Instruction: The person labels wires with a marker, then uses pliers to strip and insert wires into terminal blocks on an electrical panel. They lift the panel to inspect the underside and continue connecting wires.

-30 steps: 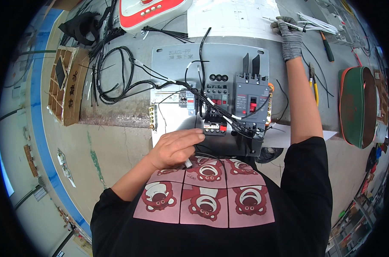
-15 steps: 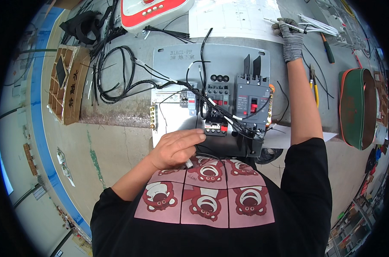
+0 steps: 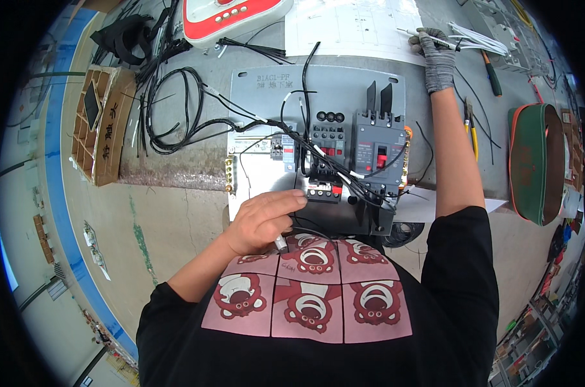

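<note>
my right hand (image 3: 432,51): clamped on white pen-shaped tool (image 3: 444,42), far right | my left hand (image 3: 263,222): at mounting plate's (image 3: 357,84) near left, grip cannot tell | versus half-second ago: both practically unmoved

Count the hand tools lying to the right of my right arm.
2: the green-handled screwdriver lies beside the gloved right hand; the yellow-handled pliers lie alongside the right forearm. More may be hidden in the green bag.

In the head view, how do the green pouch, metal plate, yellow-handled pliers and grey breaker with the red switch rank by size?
Largest to smallest:
Metal plate
Green pouch
Grey breaker
Yellow-handled pliers
</note>
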### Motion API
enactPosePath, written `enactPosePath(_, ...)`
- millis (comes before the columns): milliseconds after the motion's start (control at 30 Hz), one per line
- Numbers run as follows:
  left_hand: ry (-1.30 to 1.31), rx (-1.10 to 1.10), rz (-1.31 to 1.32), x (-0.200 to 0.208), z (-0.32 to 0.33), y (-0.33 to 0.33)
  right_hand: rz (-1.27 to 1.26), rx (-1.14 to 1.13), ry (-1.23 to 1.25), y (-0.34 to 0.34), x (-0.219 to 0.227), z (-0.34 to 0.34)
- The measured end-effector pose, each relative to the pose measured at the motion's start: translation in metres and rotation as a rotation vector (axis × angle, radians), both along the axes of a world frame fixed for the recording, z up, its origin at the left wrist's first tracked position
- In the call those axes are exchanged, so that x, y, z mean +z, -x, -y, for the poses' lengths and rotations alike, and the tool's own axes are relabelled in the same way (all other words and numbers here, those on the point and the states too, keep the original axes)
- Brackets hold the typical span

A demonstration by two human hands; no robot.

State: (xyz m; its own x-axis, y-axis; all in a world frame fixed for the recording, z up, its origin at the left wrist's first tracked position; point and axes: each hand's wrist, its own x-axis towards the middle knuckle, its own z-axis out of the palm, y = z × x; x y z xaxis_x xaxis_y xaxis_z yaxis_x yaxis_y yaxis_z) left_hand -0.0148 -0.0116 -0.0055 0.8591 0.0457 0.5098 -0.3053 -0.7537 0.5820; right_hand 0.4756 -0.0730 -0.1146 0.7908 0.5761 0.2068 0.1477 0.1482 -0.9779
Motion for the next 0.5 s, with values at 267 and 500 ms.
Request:
enactPosePath(267, 0.081, 0.158, -0.062, -0.004, 0.004, 0.009, 0.001, -0.013, 0.002, 0.006, 0.005, -0.001)
enactPosePath(500, 0.243, 0.253, -0.096, 0.0, 0.005, -0.004, 0.007, -0.015, 0.024, 0.001, 0.003, 0.0)
